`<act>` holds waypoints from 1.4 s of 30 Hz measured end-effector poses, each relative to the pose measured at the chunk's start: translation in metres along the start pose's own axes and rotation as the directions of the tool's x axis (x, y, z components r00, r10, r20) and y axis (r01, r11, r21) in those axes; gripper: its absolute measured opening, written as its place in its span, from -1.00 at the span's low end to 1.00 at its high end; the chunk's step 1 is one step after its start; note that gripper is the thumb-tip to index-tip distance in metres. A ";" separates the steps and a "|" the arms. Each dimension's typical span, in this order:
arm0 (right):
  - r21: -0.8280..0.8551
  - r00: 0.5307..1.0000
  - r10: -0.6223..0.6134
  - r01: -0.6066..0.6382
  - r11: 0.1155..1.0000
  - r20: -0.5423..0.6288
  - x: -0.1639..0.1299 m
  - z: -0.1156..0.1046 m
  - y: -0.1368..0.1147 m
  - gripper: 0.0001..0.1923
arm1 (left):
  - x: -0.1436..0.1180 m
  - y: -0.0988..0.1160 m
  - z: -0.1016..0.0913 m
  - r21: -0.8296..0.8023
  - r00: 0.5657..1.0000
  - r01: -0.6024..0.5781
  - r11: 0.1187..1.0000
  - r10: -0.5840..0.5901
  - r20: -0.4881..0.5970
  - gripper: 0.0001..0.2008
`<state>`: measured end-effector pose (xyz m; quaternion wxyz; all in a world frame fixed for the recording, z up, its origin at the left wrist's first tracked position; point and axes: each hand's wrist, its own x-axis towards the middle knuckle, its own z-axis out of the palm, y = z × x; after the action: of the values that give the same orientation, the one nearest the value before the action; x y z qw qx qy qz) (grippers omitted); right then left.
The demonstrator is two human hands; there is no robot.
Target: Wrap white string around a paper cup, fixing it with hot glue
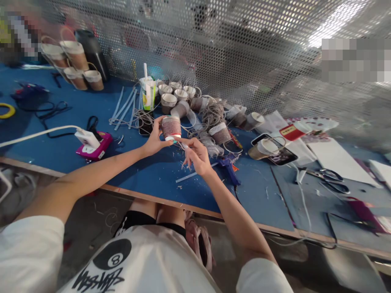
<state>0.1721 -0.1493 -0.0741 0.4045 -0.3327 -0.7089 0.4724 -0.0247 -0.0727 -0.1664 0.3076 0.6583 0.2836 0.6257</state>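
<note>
My left hand (154,140) is closed around a small paper cup (171,127) wrapped in grey-brown cord, with a reddish band near its white end. The cup lies tilted on its side above the blue table. My right hand (195,154) reaches to the white end, its index finger touching there and the other fingers curled. Whatever sits between its fingertips is too small to make out. Just behind the cup lie more cord-wrapped cups (181,109) and a tangled heap of cord (214,116). A blue glue gun (229,169) rests right of my right hand.
At left are a pink power strip (97,148) with a white plug and hanging cord-handled cups (77,57) by a dark flask (93,51). Rightward lie a phone (284,155), scissors (328,176) and white sheets (342,160). A perforated metal screen (183,44) stands behind.
</note>
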 end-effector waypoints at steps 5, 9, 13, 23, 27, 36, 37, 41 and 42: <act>-0.052 1.000 0.025 -0.024 0.998 0.019 -0.001 0.000 0.007 -0.57 | -0.002 0.000 0.000 0.004 1.000 0.008 1.000 -0.008 0.023 0.00; 0.000 0.992 0.065 -0.065 0.998 -0.112 0.000 -0.003 0.006 -0.52 | -0.002 -0.001 -0.002 0.010 0.999 0.027 1.000 -0.027 0.023 -0.01; 0.088 0.966 0.108 -0.089 0.992 -0.235 0.003 -0.006 0.003 -0.51 | -0.002 0.000 -0.002 0.021 0.999 -0.007 1.000 0.006 0.035 -0.04; 0.031 0.871 0.041 -0.029 0.999 -0.490 0.002 -0.008 0.006 -0.56 | -0.001 0.001 -0.003 0.043 1.000 -0.005 0.999 0.004 0.031 -0.04; 0.085 0.990 -0.003 0.015 0.996 -0.139 -0.002 -0.002 0.008 -0.57 | -0.001 0.006 -0.003 0.058 0.998 0.017 0.998 -0.020 0.062 -0.04; 0.228 0.980 0.012 0.035 0.973 -0.200 0.004 0.001 0.015 -0.46 | -0.001 0.009 -0.003 0.022 0.998 0.033 0.999 -0.034 0.050 -0.06; 0.257 0.971 0.023 0.040 0.966 -0.238 0.005 0.000 0.016 -0.45 | -0.001 0.008 -0.003 0.013 0.999 0.022 1.000 -0.022 0.049 -0.06; 0.306 0.924 0.016 0.110 0.946 -0.382 0.007 -0.003 0.018 -0.46 | 0.001 0.002 -0.003 -0.028 0.998 -0.050 0.998 0.051 0.037 -0.08; 0.310 0.921 0.002 0.129 0.942 -0.390 0.007 -0.004 0.018 -0.46 | 0.002 0.001 -0.003 -0.038 0.997 -0.060 0.997 0.061 0.036 -0.09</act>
<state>0.1739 -0.1361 -0.0882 0.6006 -0.3231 -0.5372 0.4962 -0.0278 -0.0718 -0.1646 0.3057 0.6724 0.2463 0.6275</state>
